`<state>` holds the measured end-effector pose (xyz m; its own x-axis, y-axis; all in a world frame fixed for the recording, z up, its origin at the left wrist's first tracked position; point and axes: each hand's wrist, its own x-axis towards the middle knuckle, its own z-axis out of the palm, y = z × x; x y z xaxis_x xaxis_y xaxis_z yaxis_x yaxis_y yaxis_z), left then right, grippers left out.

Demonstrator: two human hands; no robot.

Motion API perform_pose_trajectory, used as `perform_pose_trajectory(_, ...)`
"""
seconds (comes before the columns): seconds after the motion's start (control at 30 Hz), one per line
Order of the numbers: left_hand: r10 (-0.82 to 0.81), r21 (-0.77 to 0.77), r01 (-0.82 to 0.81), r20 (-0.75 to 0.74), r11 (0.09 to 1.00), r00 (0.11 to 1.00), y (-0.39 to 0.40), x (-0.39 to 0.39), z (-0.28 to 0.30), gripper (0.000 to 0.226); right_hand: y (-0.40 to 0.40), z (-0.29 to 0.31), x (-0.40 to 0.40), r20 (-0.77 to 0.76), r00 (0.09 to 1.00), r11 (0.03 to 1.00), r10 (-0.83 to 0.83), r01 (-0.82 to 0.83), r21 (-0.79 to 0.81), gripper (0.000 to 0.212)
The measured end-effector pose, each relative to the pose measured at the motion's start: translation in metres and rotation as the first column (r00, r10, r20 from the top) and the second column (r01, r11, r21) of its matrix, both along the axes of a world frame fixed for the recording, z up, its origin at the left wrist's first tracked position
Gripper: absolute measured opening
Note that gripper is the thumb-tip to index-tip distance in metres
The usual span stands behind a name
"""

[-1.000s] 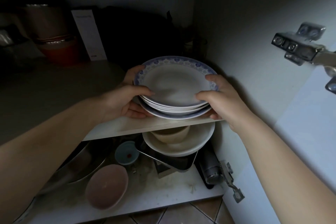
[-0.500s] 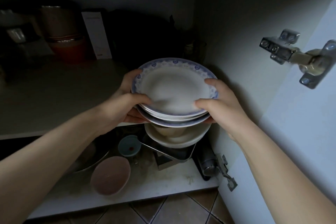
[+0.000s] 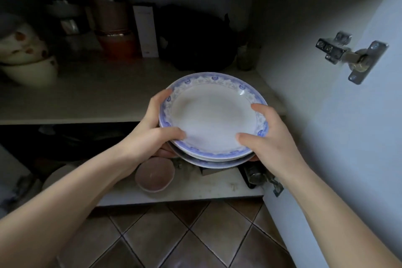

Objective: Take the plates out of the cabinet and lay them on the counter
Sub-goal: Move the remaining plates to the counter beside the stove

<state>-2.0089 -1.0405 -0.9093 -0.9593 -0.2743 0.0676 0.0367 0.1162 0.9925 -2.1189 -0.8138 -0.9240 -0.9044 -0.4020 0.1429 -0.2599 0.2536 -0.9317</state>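
A small stack of white plates with blue patterned rims [image 3: 212,115] hangs in the air in front of the cabinet's middle shelf [image 3: 91,102], held level. My left hand [image 3: 152,135] grips the stack's left edge, thumb on the top plate and fingers underneath. On the right edge my right hand [image 3: 268,139] holds it the same way. The stack's lower plates show only as rims beneath the top one. The counter is not in view.
Bowls [image 3: 26,59], pots [image 3: 113,28], a white box [image 3: 146,30] and a dark bag [image 3: 195,37] stand on the shelf. A pinkish bowl [image 3: 154,175] sits on the bottom shelf. The open door with its hinge [image 3: 350,56] is at right. Tiled floor [image 3: 174,237] lies below.
Both hands have drawn the plate stack off the shelf edge and toward me, out of the cabinet. The view has pulled back, so the floor and upper cabinet frame show.
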Motion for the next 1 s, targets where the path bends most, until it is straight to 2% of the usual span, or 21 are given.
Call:
perform_pose_trajectory(0.23,0.012,-0.026,-0.012,0.013,1.000,1.000,0.020,0.051,0.009,0.088,0.016,0.008,0.045,0.024,1.000,0.998,0.010,-0.011,0.063,0.073)
perform_pose_trajectory(0.47,0.022,0.060,-0.029,0.104,0.998,0.994,0.048,0.111,0.043,0.089,0.039,0.038,0.103,0.146,0.989,0.993,0.028,-0.044,0.111,0.069)
perform_pose_trajectory(0.63,0.020,0.099,-0.041,0.203,0.994,0.979,0.066,0.157,0.090,0.089,0.060,0.091,0.150,0.228,0.973,0.979,0.046,-0.089,0.183,0.068)
perform_pose_trajectory(1.0,0.007,0.215,-0.080,0.324,0.973,0.946,0.078,0.235,0.238,0.094,0.075,0.244,0.220,0.347,0.937,0.978,0.052,-0.119,0.173,0.067)
